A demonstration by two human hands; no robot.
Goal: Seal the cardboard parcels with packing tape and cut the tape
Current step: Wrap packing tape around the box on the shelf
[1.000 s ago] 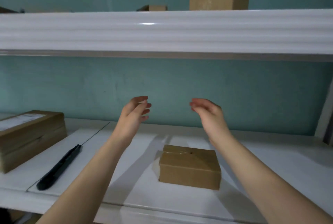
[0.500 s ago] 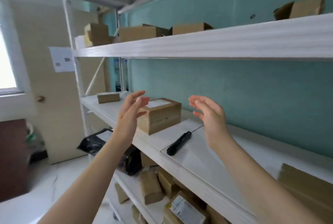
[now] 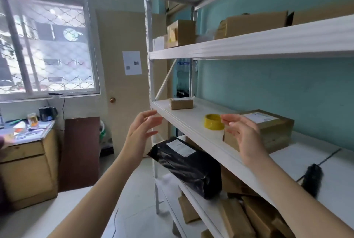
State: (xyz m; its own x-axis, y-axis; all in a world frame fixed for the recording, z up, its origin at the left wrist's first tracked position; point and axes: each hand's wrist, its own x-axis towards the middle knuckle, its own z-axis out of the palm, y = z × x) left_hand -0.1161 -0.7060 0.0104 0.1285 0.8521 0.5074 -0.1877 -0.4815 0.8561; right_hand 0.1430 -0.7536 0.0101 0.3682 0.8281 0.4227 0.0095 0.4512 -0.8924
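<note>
Swinging left along the shelf (image 3: 188, 118), and the tape roll (image 3: 213, 122) is finally in view.
Both hands are still empty with loose, spread fingers: the right hand (image 3: 242, 136) is just right of the roll, the left hand (image 3: 141, 130) well left of it. A labelled box (image 3: 274, 130) sits right of the roll, with the knife (image 3: 313, 179) farther right. I'd guess grabbing the tape comes next.
</note>
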